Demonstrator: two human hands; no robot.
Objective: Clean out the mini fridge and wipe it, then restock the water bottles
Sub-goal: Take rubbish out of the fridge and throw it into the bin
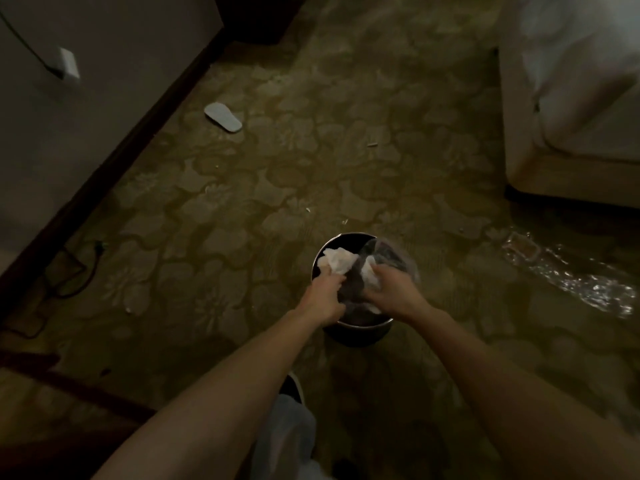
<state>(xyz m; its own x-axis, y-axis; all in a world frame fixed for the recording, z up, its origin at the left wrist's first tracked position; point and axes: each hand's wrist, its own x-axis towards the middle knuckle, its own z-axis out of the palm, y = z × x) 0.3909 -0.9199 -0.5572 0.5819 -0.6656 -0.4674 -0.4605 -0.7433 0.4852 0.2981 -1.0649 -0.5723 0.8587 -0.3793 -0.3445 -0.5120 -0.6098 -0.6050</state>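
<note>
White crumpled tissue (337,260) sits bunched at the waste bin's (360,329) mouth, directly under both hands: left hand (323,299) grips one wad, right hand (389,292) clutches another wad (369,273), the bin just below on the carpet (242,202).

We find no text, label, brand, number or sign that we can read anywhere in this dim view.
</note>
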